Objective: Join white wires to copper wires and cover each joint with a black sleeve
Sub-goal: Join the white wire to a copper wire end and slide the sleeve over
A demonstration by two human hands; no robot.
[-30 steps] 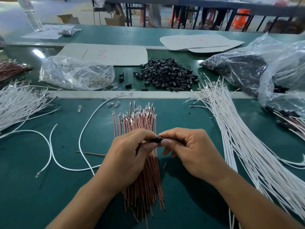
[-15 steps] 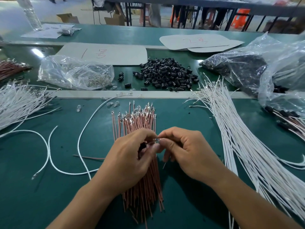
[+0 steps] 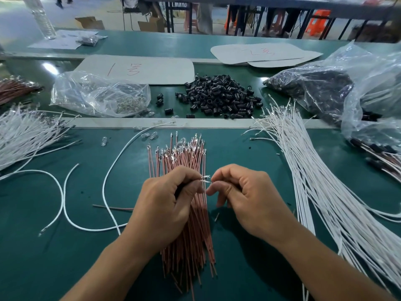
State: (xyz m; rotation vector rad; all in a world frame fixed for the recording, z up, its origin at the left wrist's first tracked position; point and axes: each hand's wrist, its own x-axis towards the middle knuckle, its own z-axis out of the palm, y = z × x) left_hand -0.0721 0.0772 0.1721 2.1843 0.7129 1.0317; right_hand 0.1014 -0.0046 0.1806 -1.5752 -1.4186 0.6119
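Spreading across the whole view, the green tabletop (image 3: 249,166) carries a long sheaf of white wires (image 3: 325,192) fanned down its right edge and a smaller heap of white wires (image 3: 21,135) at its left edge. Crumpled plastic bags (image 3: 368,88) lie toward the far right corner and a clear bag (image 3: 91,94) toward the far left, with a pile of black sleeves (image 3: 219,96) between them. A bundle of copper wires (image 3: 186,157) lies down the middle and runs to the near edge, silvery tips pointing away. Above it the left hand (image 3: 165,203) is curled, thumb and forefinger pinching two wire ends (image 3: 205,179) whose metal terminals poke out to the right. The right hand (image 3: 249,196), also curled, pinches the terminal tips between thumb and forefinger.
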